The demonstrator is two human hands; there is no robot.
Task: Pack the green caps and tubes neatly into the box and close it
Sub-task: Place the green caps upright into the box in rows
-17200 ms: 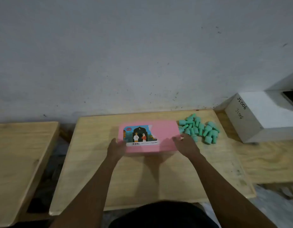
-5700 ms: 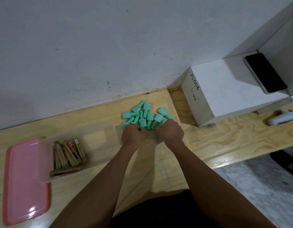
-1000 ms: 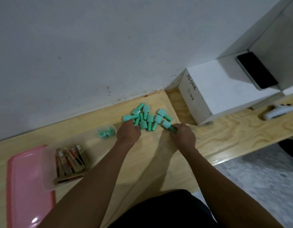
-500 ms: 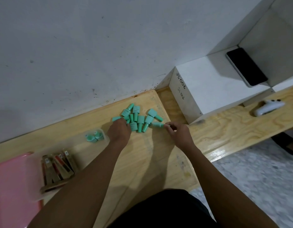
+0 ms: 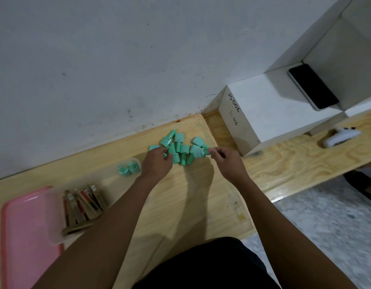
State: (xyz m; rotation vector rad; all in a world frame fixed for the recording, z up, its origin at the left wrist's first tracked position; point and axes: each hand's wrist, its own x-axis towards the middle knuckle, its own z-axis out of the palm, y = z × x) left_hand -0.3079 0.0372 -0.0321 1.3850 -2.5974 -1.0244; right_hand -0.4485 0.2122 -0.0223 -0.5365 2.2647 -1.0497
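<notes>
A heap of several green caps and tubes (image 5: 181,148) lies on the wooden table (image 5: 193,197) near the wall. My left hand (image 5: 157,163) rests on the heap's left side, fingers curled over a green piece. My right hand (image 5: 226,161) pinches the end of a green tube (image 5: 199,152) at the heap's right edge. The clear plastic box (image 5: 55,205) stands open to the left; two green caps (image 5: 128,168) lie in its far corner and brown tubes (image 5: 82,207) in its near part. The pink lid (image 5: 24,232) lies beside it at the far left.
A white box (image 5: 270,109) marked with handwriting stands right of the heap against the wall, with a black phone (image 5: 312,86) on it. A white controller (image 5: 339,136) lies on the lower wooden bench at right. The table's right edge drops to a speckled floor.
Both hands have stayed at the heap. My right hand has closed its fingertips on a green tube at the heap's right edge. The camera has shifted slightly.
</notes>
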